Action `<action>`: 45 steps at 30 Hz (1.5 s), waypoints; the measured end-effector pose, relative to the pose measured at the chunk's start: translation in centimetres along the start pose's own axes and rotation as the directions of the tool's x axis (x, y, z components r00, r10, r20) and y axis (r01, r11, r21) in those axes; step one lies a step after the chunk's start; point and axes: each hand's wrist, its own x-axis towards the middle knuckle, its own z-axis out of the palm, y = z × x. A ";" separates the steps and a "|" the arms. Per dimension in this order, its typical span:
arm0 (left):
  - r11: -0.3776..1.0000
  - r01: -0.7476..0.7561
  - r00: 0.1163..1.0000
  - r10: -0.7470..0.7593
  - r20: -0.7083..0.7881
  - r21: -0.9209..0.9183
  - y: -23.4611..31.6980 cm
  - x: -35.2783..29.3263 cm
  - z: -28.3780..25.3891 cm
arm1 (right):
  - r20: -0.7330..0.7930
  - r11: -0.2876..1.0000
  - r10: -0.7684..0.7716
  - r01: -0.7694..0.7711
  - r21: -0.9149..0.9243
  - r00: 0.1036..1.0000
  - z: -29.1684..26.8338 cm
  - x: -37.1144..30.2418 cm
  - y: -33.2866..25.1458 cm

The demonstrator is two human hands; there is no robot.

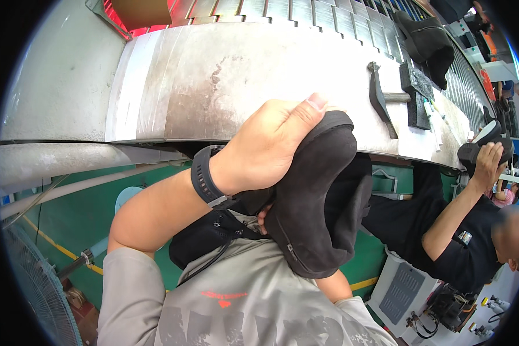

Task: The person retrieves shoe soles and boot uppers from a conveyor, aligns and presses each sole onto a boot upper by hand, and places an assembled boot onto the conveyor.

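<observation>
A dark grey suede boot (314, 202) is occupying the centre of my view, its toe pointing up and its zipped shaft hanging down in front of the grey shirt (230, 305); the toe end is overlapping the near edge of the table (254, 69). The left hand (262, 144) is crossing from the left, its back turned toward me and its thumb lying along the sole edge at the toe. I am seeing this grip closed firmly on the boot, its other fingers being mostly hidden. The left elbow is bending out to the side, and the forearm is rising toward the right, the wrist wearing a black watch (205, 179). The right hand (263, 219) is showing only some fingers beside the boot, while its forearm is emerging below the shaft; how far that grip is closing I cannot tell. Farther out, a hammer (377, 98) is lying on the table, its handle reaching the dark blocks (416, 83). Beyond them, a second dark boot (427, 40) is resting by the slatted conveyor (305, 12). At the right, a co-worker (461, 248) in black is holding a dark shoe (469, 154).
</observation>
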 end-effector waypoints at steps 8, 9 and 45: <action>0.999 0.038 0.995 -0.039 -0.090 -0.019 2.9 -0.7 0.6 | -0.243 0.733 -0.665 0.555 -0.395 0.706 0.8 0.1 -1.2; 0.998 0.042 0.991 -0.046 -0.129 -0.036 2.9 -0.8 0.8 | -0.249 0.724 -0.676 0.561 -0.402 0.694 0.7 0.1 -1.3; 0.856 -0.266 0.957 0.290 0.013 0.444 -0.9 -1.8 2.4 | 0.540 0.765 0.070 -0.393 0.510 0.839 -1.9 -4.1 -3.3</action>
